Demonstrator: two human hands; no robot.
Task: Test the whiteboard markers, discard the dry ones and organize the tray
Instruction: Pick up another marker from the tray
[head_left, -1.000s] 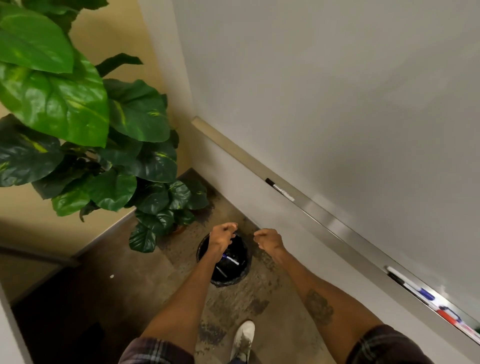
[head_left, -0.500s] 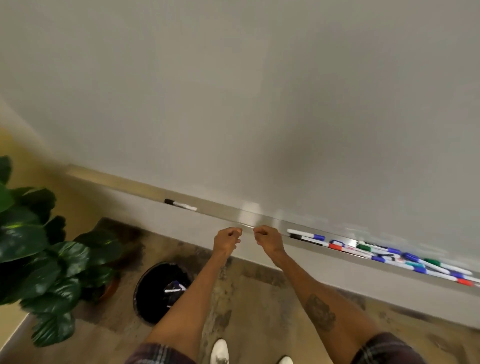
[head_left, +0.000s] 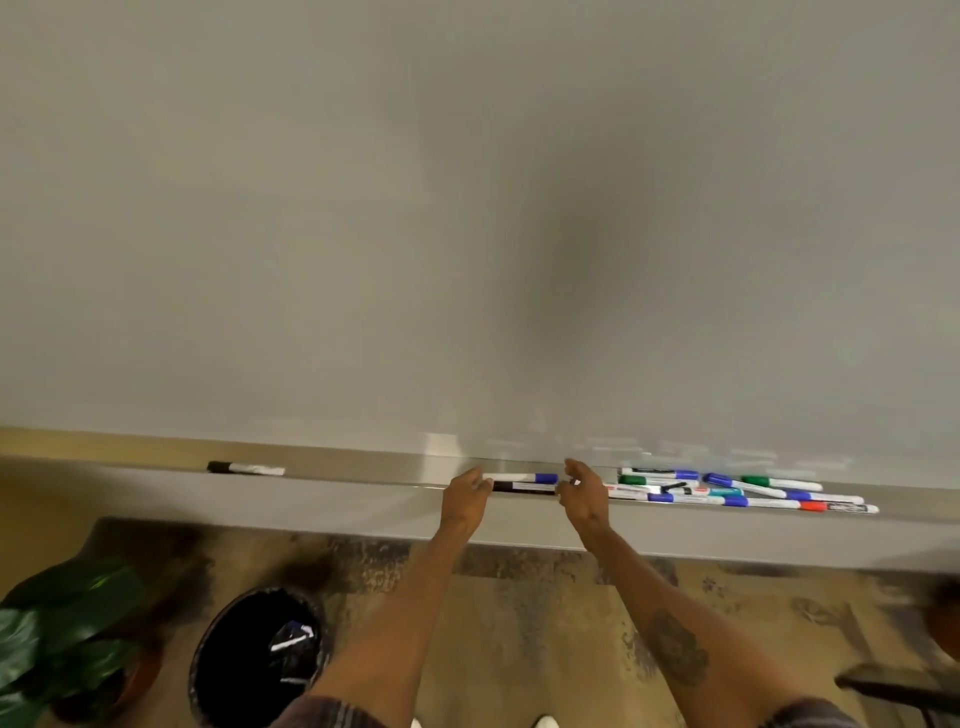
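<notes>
A long metal tray (head_left: 363, 480) runs under the blank whiteboard (head_left: 467, 208). On it, between my hands, lie a blue-capped marker (head_left: 519, 477) and a black marker (head_left: 524, 488), side by side. My left hand (head_left: 465, 499) has its fingertips at their left ends; blur hides any grip. My right hand (head_left: 584, 493) is at the black marker's right end, thumb and fingers apart. Several markers (head_left: 727, 491) with blue, green, red and black caps lie jumbled further right. A lone black marker (head_left: 244, 468) lies far left on the tray.
A round bin with a black liner (head_left: 260, 654) stands on the floor at lower left, with discarded markers inside. A leafy potted plant (head_left: 62, 623) is left of it. A dark object (head_left: 893, 686) juts in at the lower right edge.
My view swung from the bin and plant up to the whiteboard. Both hands rose from over the bin to the tray and now flank two markers.
</notes>
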